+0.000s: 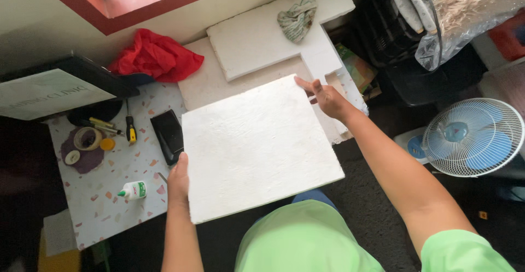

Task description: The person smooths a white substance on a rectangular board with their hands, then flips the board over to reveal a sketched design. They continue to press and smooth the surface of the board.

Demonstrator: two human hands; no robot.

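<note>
I held the foam board [257, 146] flat above the desk's [109, 179] right edge: left hand [178, 182] clamped its near-left edge, right hand [325, 97] pinched its far corner. Step judged: positioning. Lowering it would require level, two-handed support.

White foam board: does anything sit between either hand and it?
No. The left hand grips the white foam board at its left edge, and the right hand holds its far right corner. Both touch it directly.
</note>
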